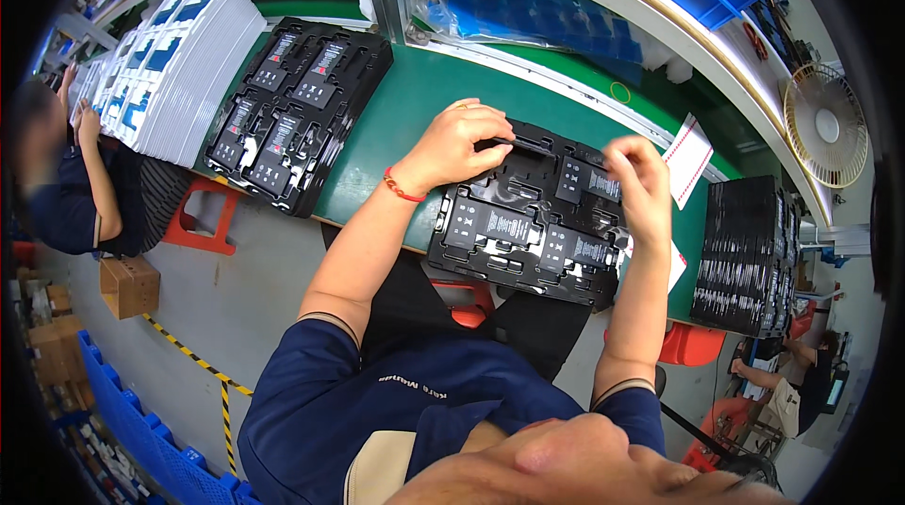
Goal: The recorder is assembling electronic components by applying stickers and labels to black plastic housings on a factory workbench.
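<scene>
In front of me lies a black moulded plastic tray (528, 281) with flat black battery packs (506, 222) in its pockets. At its far left pocket my left hand (462, 142) is closed, thumb and fingers gripping the end of another battery pack (530, 141), which is tilted and shows mostly its edge. My right hand (643, 186) is raised over the tray's right side, its fingers curled together. Whether anything small is between those fingertips I cannot make out. Close to this hand, one more battery pack (603, 182) rests in the tray.
To the left stand a stack of black trays with battery packs (287, 109) and a tall stack of white trays (203, 71). More black trays (740, 255) are piled at the right. A red-edged white sheet (688, 165) lies nearby; a co-worker (71, 170) sits far left.
</scene>
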`<state>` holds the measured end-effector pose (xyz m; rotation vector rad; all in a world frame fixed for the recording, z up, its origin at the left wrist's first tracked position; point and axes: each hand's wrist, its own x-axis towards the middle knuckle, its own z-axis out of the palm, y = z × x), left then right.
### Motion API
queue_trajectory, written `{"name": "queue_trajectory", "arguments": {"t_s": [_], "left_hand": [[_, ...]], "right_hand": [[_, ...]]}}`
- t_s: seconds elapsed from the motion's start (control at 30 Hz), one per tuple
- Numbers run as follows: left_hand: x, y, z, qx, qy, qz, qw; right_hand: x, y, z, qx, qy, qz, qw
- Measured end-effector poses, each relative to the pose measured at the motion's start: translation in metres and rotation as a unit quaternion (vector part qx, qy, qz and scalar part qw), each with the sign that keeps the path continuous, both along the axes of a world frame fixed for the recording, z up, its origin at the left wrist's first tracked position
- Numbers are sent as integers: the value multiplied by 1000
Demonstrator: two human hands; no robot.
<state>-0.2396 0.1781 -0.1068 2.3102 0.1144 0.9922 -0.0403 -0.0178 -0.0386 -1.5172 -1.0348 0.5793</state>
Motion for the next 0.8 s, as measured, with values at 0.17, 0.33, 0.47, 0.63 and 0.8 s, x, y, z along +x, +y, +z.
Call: {"name": "queue_trajectory", "arguments": {"t_s": [0.17, 0.33, 0.47, 0.63, 0.8], "left_hand": [[7, -5, -1, -3, -5, 24, 1000], [8, -6, 0, -26, 19, 32, 999], [7, -6, -1, -25, 19, 33, 999], [8, -7, 0, -29, 25, 36, 999], [8, -7, -2, -28, 27, 38, 999]], "right_hand": [[-11, 67, -9, -69, 68, 68, 993], [-27, 81, -19, -104, 31, 87, 990], [-33, 83, -20, -135, 11, 119, 984], [-32, 85, -25, -139, -16, 146, 979], [-34, 86, -26, -138, -27, 144, 979]]}}
